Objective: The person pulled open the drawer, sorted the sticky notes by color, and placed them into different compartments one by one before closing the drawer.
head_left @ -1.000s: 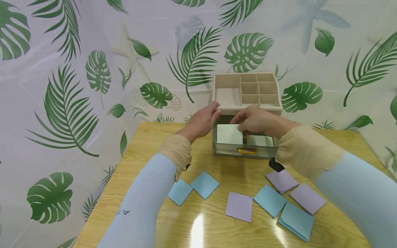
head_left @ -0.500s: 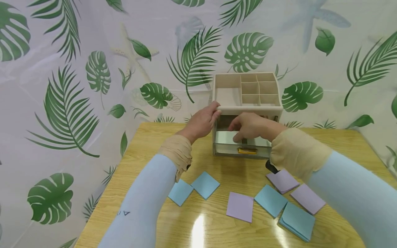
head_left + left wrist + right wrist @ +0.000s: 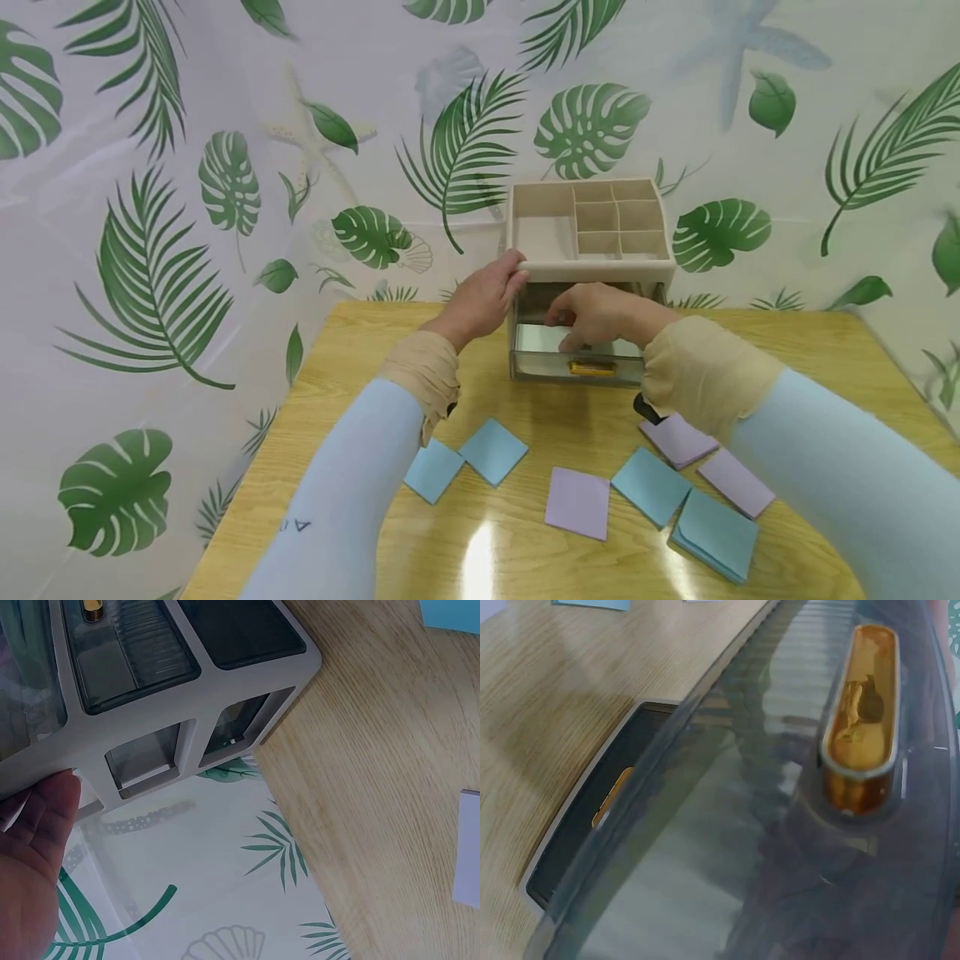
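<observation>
A cream desk organizer [image 3: 592, 271] stands at the back of the table with a clear drawer [image 3: 540, 368] pulled out. My left hand [image 3: 483, 296] grips its upper left corner; in the left wrist view, fingertips [image 3: 64, 787] lie at its side. My right hand [image 3: 600, 317] reaches into the drawer over a pale green square of notepaper [image 3: 536, 336]. The thumb overlaps this square, with the forefinger bent near its far edge; whether they pinch it I cannot tell. The right wrist view shows the drawer's gold handle [image 3: 862, 712] up close; the hand is mostly hidden there.
On the wooden table [image 3: 442, 558] lie several blue pads [image 3: 495, 451] and lilac pads [image 3: 577, 502]. Open compartments [image 3: 618, 217] top the organizer. A lower dark drawer front [image 3: 577, 832] sits below the pulled-out one. A leaf-patterned sheet [image 3: 300, 208] hangs behind.
My right hand has moved down and slightly left within the drawer. The pale square has sunk lower behind the drawer front. My left hand stays at the organizer's corner.
</observation>
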`<state>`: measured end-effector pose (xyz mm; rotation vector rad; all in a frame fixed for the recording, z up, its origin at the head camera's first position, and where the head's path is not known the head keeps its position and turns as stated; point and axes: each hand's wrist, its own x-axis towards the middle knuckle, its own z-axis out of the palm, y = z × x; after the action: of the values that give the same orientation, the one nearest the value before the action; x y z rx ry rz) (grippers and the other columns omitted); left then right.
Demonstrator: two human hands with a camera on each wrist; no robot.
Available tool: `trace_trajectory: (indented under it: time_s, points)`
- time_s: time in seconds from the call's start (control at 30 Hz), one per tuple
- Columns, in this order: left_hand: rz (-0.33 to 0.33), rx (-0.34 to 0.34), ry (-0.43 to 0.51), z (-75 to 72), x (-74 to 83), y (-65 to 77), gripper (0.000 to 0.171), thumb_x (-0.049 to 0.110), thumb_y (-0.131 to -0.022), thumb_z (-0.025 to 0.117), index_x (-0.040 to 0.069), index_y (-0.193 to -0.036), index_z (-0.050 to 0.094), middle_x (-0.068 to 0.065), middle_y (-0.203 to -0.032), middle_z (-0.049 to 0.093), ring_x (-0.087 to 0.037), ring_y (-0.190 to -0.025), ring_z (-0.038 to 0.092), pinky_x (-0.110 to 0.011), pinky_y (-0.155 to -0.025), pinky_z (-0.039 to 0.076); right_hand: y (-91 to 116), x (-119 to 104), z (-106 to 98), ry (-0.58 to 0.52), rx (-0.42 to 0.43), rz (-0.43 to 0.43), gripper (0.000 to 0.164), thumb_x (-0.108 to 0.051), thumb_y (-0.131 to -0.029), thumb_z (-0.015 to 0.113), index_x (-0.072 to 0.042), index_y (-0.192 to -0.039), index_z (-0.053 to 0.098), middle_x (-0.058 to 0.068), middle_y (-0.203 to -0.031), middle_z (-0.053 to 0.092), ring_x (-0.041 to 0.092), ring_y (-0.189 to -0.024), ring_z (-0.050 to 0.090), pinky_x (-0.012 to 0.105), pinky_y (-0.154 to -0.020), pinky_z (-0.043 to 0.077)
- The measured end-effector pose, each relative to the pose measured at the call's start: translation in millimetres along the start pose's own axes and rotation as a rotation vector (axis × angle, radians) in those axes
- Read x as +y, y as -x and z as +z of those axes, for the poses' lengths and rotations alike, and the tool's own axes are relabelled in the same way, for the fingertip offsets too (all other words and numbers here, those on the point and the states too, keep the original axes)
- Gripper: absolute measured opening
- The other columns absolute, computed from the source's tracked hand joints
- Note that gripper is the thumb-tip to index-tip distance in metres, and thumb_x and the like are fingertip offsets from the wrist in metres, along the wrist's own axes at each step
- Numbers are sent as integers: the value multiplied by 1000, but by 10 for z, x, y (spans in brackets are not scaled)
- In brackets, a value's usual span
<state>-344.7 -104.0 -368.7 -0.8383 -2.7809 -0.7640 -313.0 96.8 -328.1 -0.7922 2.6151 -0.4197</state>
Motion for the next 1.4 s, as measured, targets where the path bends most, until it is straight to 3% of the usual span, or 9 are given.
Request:
trace_trajectory:
  time_s: [0.3,0.47,0.63,0.8,0.9,1.0,1.1,1.2,1.4]
  points:
    - [1,13,9,3,-36,28,24,34,-104,30,17,-118,40,-1,-84,49,-17,-76,50,-34,-71,42,-34,-1,-2,18,-28,-2,41,-20,-84,72,-9,-121,60,13,-115,60,27,-106,52,45,-87,46]
    - [-7,7,16,-4,-23,23,23,33,-104,31,18,-117,41,-2,-85,49,-18,-78,49,-34,-72,42,79,-33,-109,81,-22,-49,46,-22,-89,66,-6,-129,52,16,-120,58,29,-110,51,48,-91,44]
    - [-6,-3,31,-14,-5,14,23,35,-104,30,18,-115,41,-1,-85,50,-17,-76,49,-34,-69,42,450,-62,-339,30,77,-115,44,-27,-93,59,-8,-131,50,12,-123,57,25,-109,53,46,-90,45]
    - [-29,-5,1,-90,-38,63,24,35,-104,29,18,-117,40,-1,-84,51,-17,-75,49,-34,-69,42,1057,66,-539,-96,279,-155,37,-28,-95,58,-21,-130,51,1,-117,60,14,-100,57,37,-80,50]
    - [-51,-4,-7,-137,-63,90,23,34,-104,29,19,-117,39,-1,-84,51,-18,-75,49,-35,-70,42,1382,352,-488,-152,400,-86,36,-28,-96,56,-25,-131,50,0,-113,60,10,-96,57,26,-75,49]
    - [-42,-13,-5,-141,-69,81,23,35,-104,28,19,-116,40,-1,-84,50,-17,-75,49,-34,-70,42,1617,821,-269,-194,444,34,37,-29,-97,54,-21,-132,48,5,-115,59,6,-92,57,20,-70,47]
    - [-22,-23,5,-129,-53,53,23,35,-104,28,19,-116,39,-2,-83,48,-18,-75,49,-35,-70,42,1798,1351,41,-216,400,136,41,-31,-98,51,-12,-134,45,12,-117,56,5,-88,57,24,-69,49]
    - [-17,-36,9,-110,-36,26,22,35,-104,28,19,-116,39,-2,-83,48,-18,-75,49,-35,-70,41,1943,1790,353,-247,305,219,50,-35,-99,49,-2,-135,40,19,-117,53,13,-88,57,36,-69,50]
    - [-5,-45,22,-69,-16,12,23,34,-104,28,18,-116,39,-2,-84,49,-18,-75,49,-35,-69,42,2128,2310,728,-198,202,325,64,-38,-99,48,17,-129,34,27,-107,54,37,-89,55,47,-68,50]
